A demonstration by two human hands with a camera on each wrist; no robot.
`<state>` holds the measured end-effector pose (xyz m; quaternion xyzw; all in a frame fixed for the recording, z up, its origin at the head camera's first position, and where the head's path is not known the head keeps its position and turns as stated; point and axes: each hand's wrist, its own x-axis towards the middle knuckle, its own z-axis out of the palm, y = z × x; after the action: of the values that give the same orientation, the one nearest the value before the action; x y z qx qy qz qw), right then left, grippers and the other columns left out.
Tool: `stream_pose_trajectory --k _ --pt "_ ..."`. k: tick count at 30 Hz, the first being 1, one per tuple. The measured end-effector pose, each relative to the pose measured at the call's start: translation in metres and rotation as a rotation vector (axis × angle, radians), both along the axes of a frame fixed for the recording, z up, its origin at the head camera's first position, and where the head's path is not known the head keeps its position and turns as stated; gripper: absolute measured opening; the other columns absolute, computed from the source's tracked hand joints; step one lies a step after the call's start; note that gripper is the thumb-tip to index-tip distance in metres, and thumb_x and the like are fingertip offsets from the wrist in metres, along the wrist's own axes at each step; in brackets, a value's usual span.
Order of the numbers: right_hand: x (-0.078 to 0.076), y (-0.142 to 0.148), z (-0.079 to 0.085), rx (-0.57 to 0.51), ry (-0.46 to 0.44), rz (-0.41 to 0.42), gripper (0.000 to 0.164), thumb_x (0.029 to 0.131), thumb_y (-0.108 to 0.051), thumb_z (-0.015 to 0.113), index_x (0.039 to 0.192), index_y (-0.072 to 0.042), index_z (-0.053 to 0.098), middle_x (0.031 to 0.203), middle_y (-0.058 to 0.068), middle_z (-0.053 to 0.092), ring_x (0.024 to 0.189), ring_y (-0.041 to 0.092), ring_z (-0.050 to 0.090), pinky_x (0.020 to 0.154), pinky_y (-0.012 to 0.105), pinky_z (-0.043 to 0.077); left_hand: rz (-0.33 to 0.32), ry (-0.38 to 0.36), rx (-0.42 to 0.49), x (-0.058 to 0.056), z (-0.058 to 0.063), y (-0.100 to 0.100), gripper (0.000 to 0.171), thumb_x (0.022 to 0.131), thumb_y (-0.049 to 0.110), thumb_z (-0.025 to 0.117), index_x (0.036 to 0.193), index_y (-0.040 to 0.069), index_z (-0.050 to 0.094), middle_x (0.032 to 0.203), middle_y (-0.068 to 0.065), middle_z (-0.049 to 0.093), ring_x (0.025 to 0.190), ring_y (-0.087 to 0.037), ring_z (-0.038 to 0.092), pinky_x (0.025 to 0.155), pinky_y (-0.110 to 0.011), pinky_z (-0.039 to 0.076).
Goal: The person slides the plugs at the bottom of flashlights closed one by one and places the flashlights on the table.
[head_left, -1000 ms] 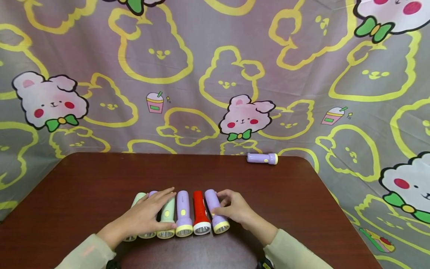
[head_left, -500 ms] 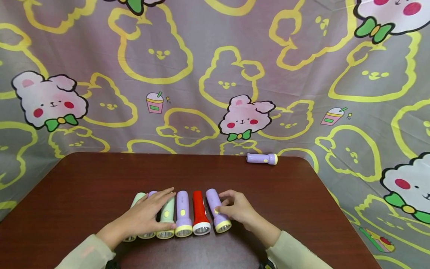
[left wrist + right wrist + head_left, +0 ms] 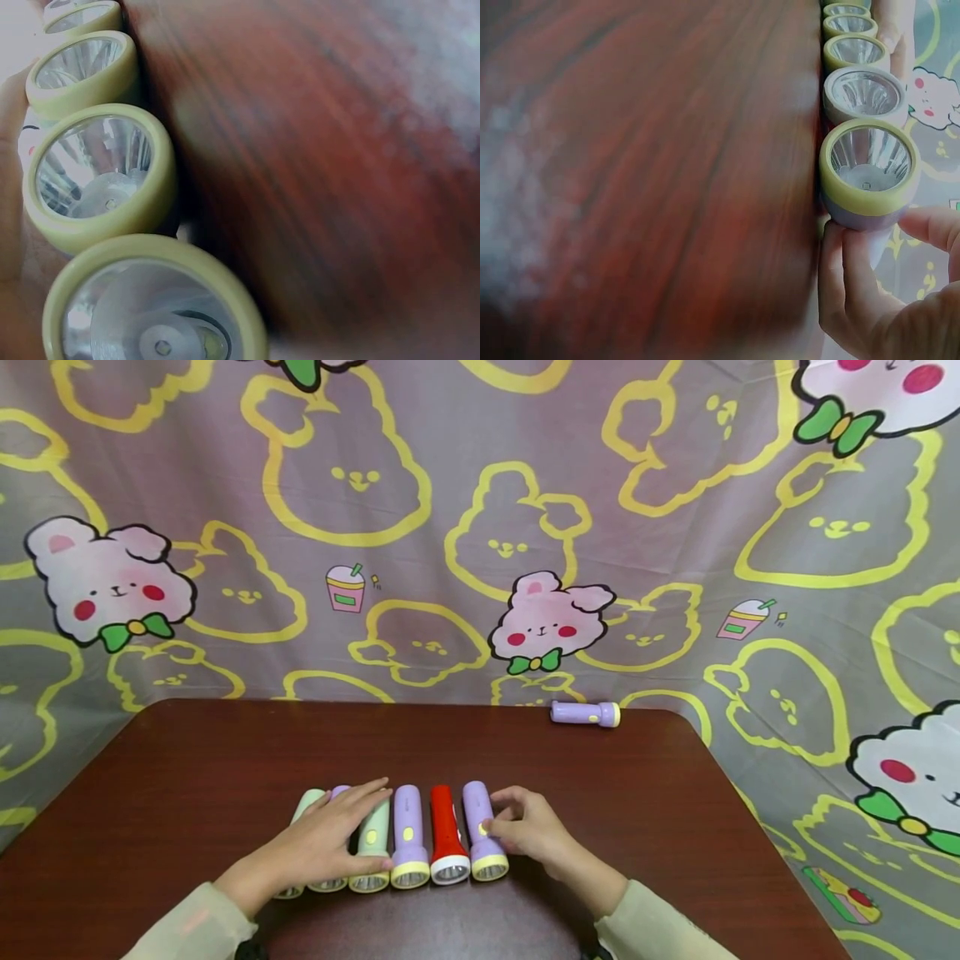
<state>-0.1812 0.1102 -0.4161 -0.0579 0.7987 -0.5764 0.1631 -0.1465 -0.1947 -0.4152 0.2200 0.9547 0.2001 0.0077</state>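
Several flashlights lie side by side in a row, lenses toward me. At the right end is a purple flashlight (image 3: 476, 806) with a yellow rim. My right hand (image 3: 532, 828) pinches it from the right, thumb on top by the yellow button and fingers at its side; the right wrist view shows the fingers behind its head (image 3: 870, 176). Beside it lies a red flashlight (image 3: 446, 827) with a white rim, then another purple flashlight (image 3: 408, 818). My left hand (image 3: 315, 842) rests across the left end, fingers extended over a green flashlight (image 3: 372, 839) and partly hiding two more.
A separate purple flashlight (image 3: 581, 713) lies sideways at the back right edge of the brown table (image 3: 300, 743). A patterned cloth (image 3: 442, 560) hangs right behind the table and along its right side.
My right hand first shifts the end purple flashlight slightly right, then swings its lens end back left, so it lies straighter beside the red one. The left hand stays put.
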Motion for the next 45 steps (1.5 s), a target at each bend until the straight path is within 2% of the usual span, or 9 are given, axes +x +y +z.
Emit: stream_pose_trajectory --k 9,19,25,30,37,45 --pt "0.002 0.003 0.000 0.030 0.026 0.005 0.045 0.085 -0.006 0.073 0.124 0.007 0.056 0.081 0.008 0.063 0.068 0.013 0.058 0.063 0.027 0.055 0.004 -0.005 -0.002 0.000 0.001 0.000 0.100 0.078 0.077 0.063 0.147 0.006 0.047 0.156 -0.010 0.041 0.141 -0.035 0.042 0.108 -0.071 0.029" --pt "0.001 0.011 0.001 0.021 0.076 0.067 0.043 0.086 -0.008 0.073 0.122 0.009 0.057 0.080 0.007 0.066 0.066 0.013 0.060 0.063 0.027 0.050 0.004 -0.006 -0.004 0.000 0.000 0.000 0.100 0.077 0.078 0.062 0.147 0.007 0.047 0.156 -0.010 0.042 0.142 -0.034 0.042 0.108 -0.071 0.029" --pt "-0.003 0.023 0.002 0.013 0.127 0.133 0.042 0.087 -0.006 0.069 0.124 0.010 0.056 0.093 0.018 0.072 0.075 0.016 0.065 0.066 0.028 0.053 0.002 -0.012 -0.002 0.000 0.000 0.000 0.101 0.078 0.078 0.061 0.147 0.007 0.047 0.157 -0.010 0.041 0.142 -0.034 0.042 0.109 -0.071 0.029" --pt "-0.007 0.038 0.003 0.044 0.176 0.154 0.041 0.089 -0.007 0.068 0.124 0.011 0.056 0.096 0.019 0.071 0.083 0.012 0.064 0.070 0.025 0.053 0.004 -0.022 -0.006 -0.001 0.001 0.000 0.101 0.077 0.079 0.061 0.147 0.007 0.046 0.157 -0.010 0.041 0.142 -0.034 0.042 0.109 -0.071 0.028" --pt "-0.016 0.059 0.008 0.090 0.240 0.115 0.039 0.090 -0.007 0.068 0.124 0.010 0.057 0.098 0.018 0.070 0.086 0.015 0.066 0.073 0.022 0.052 0.006 -0.016 -0.008 -0.001 0.001 0.000 0.101 0.077 0.077 0.063 0.147 0.006 0.047 0.156 -0.011 0.041 0.142 -0.034 0.042 0.109 -0.071 0.029" --pt "-0.034 0.085 0.007 0.153 0.304 0.023 0.038 0.089 -0.005 0.070 0.122 0.009 0.059 0.098 0.018 0.070 0.085 0.017 0.066 0.071 0.020 0.050 0.001 -0.011 -0.004 -0.001 -0.001 -0.001 0.100 0.077 0.077 0.063 0.146 0.006 0.047 0.156 -0.011 0.041 0.141 -0.035 0.042 0.109 -0.071 0.029"
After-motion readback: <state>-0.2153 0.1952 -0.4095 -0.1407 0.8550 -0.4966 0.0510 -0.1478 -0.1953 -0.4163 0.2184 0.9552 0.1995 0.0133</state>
